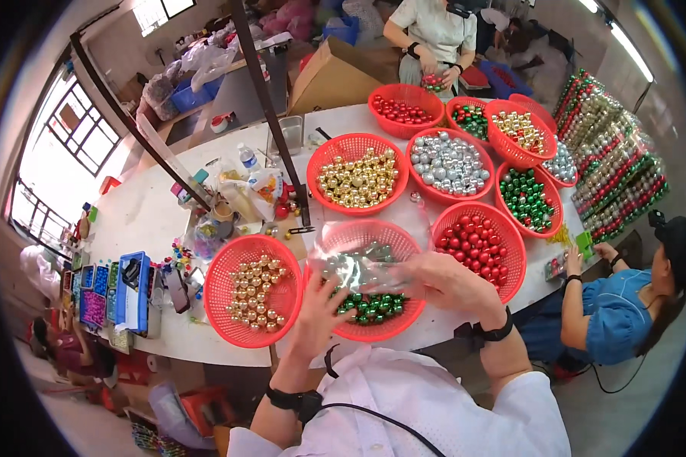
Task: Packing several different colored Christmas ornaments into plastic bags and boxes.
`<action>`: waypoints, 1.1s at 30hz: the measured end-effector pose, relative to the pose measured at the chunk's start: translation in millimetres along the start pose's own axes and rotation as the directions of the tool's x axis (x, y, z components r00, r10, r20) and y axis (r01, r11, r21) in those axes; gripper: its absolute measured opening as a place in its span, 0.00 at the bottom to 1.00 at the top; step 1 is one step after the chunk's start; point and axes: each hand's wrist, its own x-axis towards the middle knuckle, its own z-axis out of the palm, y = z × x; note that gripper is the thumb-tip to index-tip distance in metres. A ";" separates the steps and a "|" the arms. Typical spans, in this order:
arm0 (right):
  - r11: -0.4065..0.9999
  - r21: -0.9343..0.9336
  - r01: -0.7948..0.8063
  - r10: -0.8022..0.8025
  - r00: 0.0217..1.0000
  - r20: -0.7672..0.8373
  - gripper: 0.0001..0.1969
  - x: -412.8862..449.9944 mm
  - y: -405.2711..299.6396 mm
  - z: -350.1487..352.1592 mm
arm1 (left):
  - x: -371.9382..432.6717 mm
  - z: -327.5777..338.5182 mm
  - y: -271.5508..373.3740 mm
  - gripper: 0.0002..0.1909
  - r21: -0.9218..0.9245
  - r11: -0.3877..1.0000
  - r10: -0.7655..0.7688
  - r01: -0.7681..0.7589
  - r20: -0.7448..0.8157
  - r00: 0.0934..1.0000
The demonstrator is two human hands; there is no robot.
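Note:
A clear plastic bag or sleeve (359, 267) hangs over a red plastic basket (410, 316) of shiny green balls (371, 308). My right hand (447, 281) pinches the right end of the plastic. My left hand (319, 317) has its fingers spread at the left edge of the plastic; whether they touch it is not plain. To the left of that hand stands a red basket (212, 297) of gold balls (256, 292). Behind my right hand, matte and shiny red balls (472, 247) fill another basket (517, 268).
Further baskets hold gold (357, 178), silver (449, 163) and green balls (527, 197). A metal post (274, 114) rises from the white table (143, 211). Scissors-like snips (302, 229) lie by it. Co-workers stand right (617, 314) and across (434, 34). Packed ball tubes (611, 160) are stacked right.

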 end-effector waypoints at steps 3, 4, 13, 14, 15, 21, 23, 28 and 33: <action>0.977 -0.196 0.080 -0.036 0.975 0.218 0.21 6.3 -16.5 0.2 | 4.3 -7.6 -3.9 0.64 -0.404 0.892 -0.140 0.201 0.176 0.974; 0.966 -0.239 0.101 -0.041 0.969 0.243 0.18 4.9 -16.0 4.5 | 10.6 -9.7 -4.4 0.56 -0.479 0.843 -0.122 0.246 0.276 0.953; 0.981 -0.077 0.177 -0.161 0.971 0.175 0.17 15.5 -15.7 24.8 | 6.5 -37.9 -46.7 0.39 -0.464 0.878 -0.146 0.116 -0.028 0.989; 0.980 -0.030 0.199 -0.195 0.977 0.086 0.16 17.1 -12.9 27.1 | 4.9 -49.6 -53.6 0.38 -0.465 0.882 -0.133 0.083 -0.074 0.988; 0.987 0.027 0.159 -0.157 0.987 -0.038 0.14 15.3 -8.2 27.9 | 3.5 -61.1 -62.5 0.38 -0.468 0.882 -0.122 0.053 -0.118 0.985; 0.840 0.350 -0.415 0.512 0.820 -0.256 0.08 -9.3 43.2 41.5 | -46.7 -105.8 -61.6 0.43 -0.666 0.745 -0.149 -0.045 -0.231 0.961; 0.834 0.137 -0.534 0.550 0.827 -0.121 0.08 -21.3 81.3 62.4 | -60.6 -112.8 -64.3 0.45 -0.672 0.736 -0.162 -0.076 -0.284 0.945; 0.814 -0.274 -0.512 0.571 0.793 0.215 0.20 -61.6 159.3 157.6 | -85.2 -126.0 -68.7 0.48 -0.724 0.678 -0.203 -0.125 -0.349 0.915; 0.730 -0.554 -0.399 0.646 0.666 0.372 0.29 -68.9 175.6 220.8 | -100.0 -126.9 -76.2 0.47 -0.694 0.709 -0.165 -0.122 -0.332 0.929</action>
